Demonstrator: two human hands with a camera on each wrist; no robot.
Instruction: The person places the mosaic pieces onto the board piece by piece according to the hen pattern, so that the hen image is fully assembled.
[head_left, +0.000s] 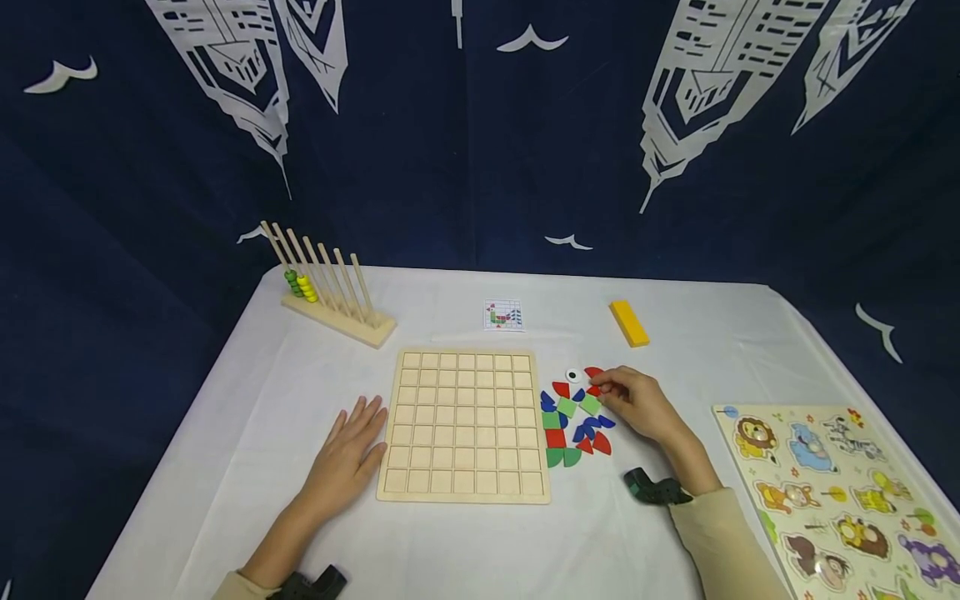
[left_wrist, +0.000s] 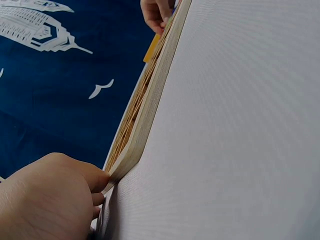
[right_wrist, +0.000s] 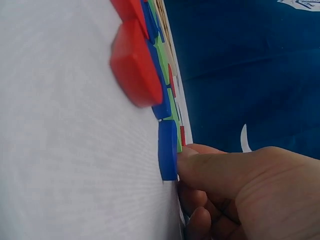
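A square wooden grid board lies in the middle of the white table. My left hand rests flat at its left side with fingers spread; in the left wrist view that hand touches the board's edge. My right hand is over the top right of a group of flat coloured pieces, thumb and forefinger pinching a small red piece. Another red piece lies just above the fingertips, and a white disc with a black dot left of them. In the right wrist view a blue piece stands beside the thumb.
Green squares, blue pieces and red pieces lie right of the board. Behind stand a peg rack with beads, a patterned card and a yellow block. An animal puzzle lies far right.
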